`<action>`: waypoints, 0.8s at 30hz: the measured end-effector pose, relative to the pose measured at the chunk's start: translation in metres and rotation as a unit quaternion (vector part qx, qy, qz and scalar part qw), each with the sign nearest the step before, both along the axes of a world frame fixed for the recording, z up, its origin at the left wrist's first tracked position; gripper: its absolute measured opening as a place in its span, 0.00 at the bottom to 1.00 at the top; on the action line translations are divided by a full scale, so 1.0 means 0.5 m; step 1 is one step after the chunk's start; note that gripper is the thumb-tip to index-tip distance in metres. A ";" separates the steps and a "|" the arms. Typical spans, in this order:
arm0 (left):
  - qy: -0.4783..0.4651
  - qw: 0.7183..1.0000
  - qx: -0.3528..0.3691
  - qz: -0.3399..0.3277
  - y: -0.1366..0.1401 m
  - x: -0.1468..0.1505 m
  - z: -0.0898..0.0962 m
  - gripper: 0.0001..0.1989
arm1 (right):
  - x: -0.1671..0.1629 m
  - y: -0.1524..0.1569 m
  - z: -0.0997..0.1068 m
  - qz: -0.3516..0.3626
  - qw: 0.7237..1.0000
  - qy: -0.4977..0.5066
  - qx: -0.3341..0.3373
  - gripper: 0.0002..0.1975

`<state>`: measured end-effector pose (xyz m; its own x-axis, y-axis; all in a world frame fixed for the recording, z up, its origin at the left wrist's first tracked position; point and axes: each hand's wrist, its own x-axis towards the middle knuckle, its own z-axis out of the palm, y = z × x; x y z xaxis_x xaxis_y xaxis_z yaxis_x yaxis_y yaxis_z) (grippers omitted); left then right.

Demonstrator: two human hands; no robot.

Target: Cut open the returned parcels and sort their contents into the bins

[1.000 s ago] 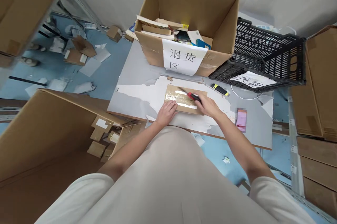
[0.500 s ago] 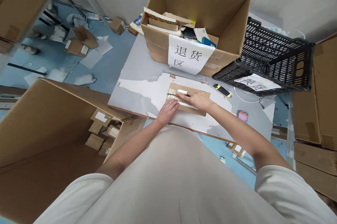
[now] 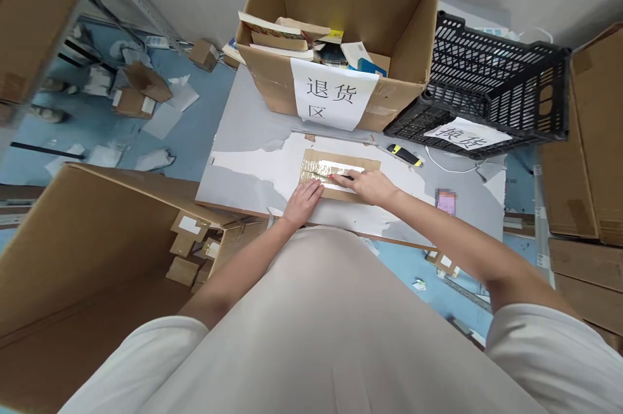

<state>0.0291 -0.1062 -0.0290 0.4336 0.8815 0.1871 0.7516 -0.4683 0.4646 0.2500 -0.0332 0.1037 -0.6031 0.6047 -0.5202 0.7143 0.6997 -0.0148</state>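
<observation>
A flat brown cardboard package (image 3: 343, 194) with clear tape over its left part lies on the table. My right hand (image 3: 374, 187) is closed around a slim knife (image 3: 335, 177), black with a red part. Its thin blade points left and lies along the taped surface. My left hand (image 3: 304, 198) rests flat with fingers stretched out on the package's near left edge, close to the blade. Behind my right hand, a black and yellow box cutter (image 3: 405, 154) lies on the table.
A large carton (image 3: 272, 86) of books and a black plastic crate (image 3: 506, 96) stand at the table's back. Left of the table, an open carton (image 3: 97, 239) holds several small parcels. A phone-like pink object (image 3: 446, 202) lies on the right. Papers and boxes litter the blue floor.
My right hand has drawn the knife slightly to the right along the package. My left hand stays at the package's edge. The whole view has shifted a little.
</observation>
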 end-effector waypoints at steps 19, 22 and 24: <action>0.038 0.999 -0.007 -0.017 0.014 -0.004 0.042 0.18 | 0.267 -0.161 0.034 -0.199 0.978 -0.036 0.055 0.35; 0.064 0.997 -0.018 -0.032 0.038 -0.003 0.068 0.23 | 0.270 -0.189 0.011 -0.308 0.949 0.045 0.055 0.30; 0.081 0.996 -0.014 -0.039 0.064 0.003 0.082 0.33 | 0.255 -0.201 -0.013 -0.380 0.914 0.133 0.044 0.28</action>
